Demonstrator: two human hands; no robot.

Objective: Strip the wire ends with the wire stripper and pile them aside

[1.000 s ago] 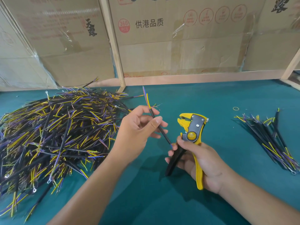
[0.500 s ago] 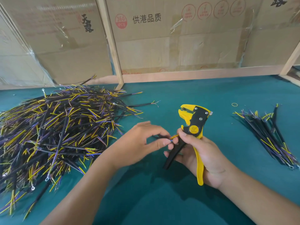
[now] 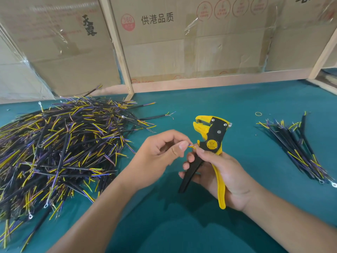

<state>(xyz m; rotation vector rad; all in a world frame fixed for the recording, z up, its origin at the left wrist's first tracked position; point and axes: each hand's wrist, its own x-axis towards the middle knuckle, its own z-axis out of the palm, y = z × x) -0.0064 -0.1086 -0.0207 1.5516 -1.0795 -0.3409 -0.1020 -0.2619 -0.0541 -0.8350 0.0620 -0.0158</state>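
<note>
In right hand point(image 3: 220, 172): wire stripper point(image 3: 211, 141) upright, head pointing away.

A yellow-and-black wire stripper point(image 3: 211, 141) stands upright in the right hand point(image 3: 224, 176), head up. A thin yellow-purple wire end point(image 3: 191, 146) pokes from the left hand point(image 3: 160, 152), touching the right thumb.

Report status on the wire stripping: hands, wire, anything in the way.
Left hand pinching wire end. Right hand gripping wire stripper, thumb touching wire. Wire not in stripper's mouth. Nothing blocking.
</note>
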